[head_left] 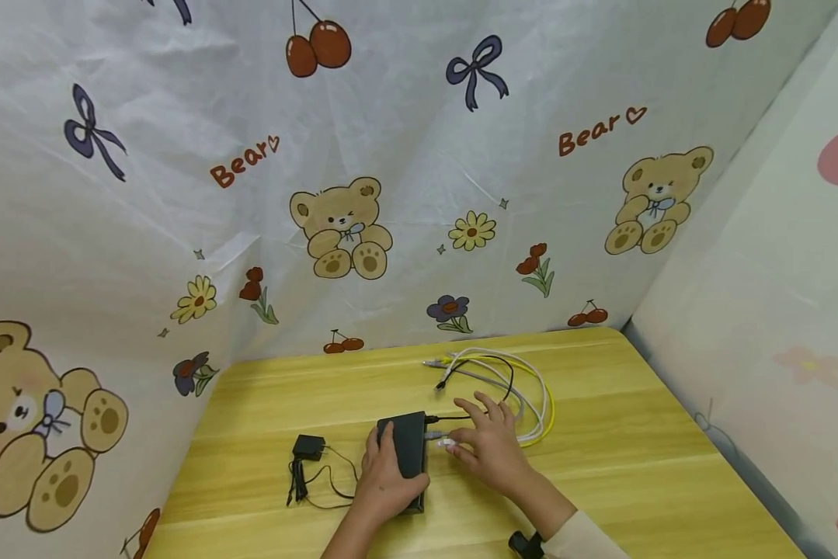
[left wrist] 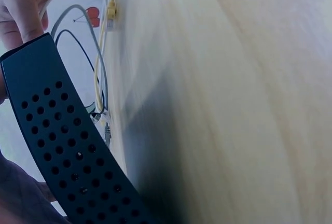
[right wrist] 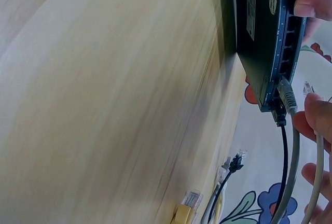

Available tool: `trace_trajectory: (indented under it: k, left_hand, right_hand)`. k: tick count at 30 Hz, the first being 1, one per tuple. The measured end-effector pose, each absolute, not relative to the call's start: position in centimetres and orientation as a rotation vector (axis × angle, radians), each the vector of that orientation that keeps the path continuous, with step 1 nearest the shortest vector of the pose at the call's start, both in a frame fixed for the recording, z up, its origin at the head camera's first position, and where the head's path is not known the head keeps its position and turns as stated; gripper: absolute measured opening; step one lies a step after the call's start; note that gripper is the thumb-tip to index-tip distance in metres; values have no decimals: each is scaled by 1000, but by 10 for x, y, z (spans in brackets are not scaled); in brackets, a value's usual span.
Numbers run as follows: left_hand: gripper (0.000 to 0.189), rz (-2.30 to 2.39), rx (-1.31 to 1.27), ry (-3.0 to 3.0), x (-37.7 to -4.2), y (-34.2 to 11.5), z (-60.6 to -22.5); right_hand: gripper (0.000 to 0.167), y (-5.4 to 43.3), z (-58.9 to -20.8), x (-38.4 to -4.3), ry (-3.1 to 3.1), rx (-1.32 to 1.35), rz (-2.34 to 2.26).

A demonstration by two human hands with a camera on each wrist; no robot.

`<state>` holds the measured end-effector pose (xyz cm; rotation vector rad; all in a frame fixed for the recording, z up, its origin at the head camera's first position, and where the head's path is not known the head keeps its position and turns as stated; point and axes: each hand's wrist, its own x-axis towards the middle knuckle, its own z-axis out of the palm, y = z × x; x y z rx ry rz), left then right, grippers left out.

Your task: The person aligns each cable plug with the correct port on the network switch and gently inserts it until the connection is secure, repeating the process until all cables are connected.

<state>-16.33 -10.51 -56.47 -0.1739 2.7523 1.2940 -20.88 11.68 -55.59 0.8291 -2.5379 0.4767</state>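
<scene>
A black network switch (head_left: 410, 446) sits tilted on the table, its perforated side (left wrist: 67, 146) large in the left wrist view. My left hand (head_left: 385, 481) grips it, fingers over the top and thumb at the port edge. Plugged into the port row are a grey network cable (right wrist: 288, 97) and, beside it at the end, a black cable (right wrist: 280, 115). My right hand (head_left: 492, 446) pinches a white network cable (right wrist: 318, 167) just behind its clear plug (right wrist: 308, 88). That plug is apart from the ports, close to the grey one.
Behind the right hand, white, grey and yellow cables (head_left: 551, 415) lie in loose loops with free plugs, including a yellow one (right wrist: 184, 213). A black power adapter (head_left: 310, 447) with a bundled cord (head_left: 298, 481) lies left of the switch. A patterned curtain (head_left: 405, 155) hangs behind the wooden table (head_left: 265, 404).
</scene>
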Motion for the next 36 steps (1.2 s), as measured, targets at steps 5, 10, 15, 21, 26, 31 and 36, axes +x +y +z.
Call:
trace_trajectory:
  k: [5,10,15,21,26,31,36]
  left_hand:
    - [107,1292,-174,2754,-162,-105,-566]
    - [107,1279,-173,2775,-163,-104,-565]
    - [107,1261,-177,2793,-163,-102,-563]
    - [107,1237,-189,2789,-162,-102,-565]
    - [107,1250,-179,2774,-162,-102,-565]
    - [106,1254,-179,2776,-161,-101,-565]
    - [105,1261,-177,2778,-161,-101,-562]
  right_hand:
    - [15,114,-556,-207,-2572,827,473]
    - [14,114,-558,-209,-2561,836,475]
    - [15,113,-561,-210,-2539,849,476]
    - [15,111,-563,-209,-2547,856,495]
    - [15,110,-564,-208,-2556,862,505]
    - [15,110,-567,-209,-2571,861,479]
    - [15,108,-569,-208,-2585,854,471]
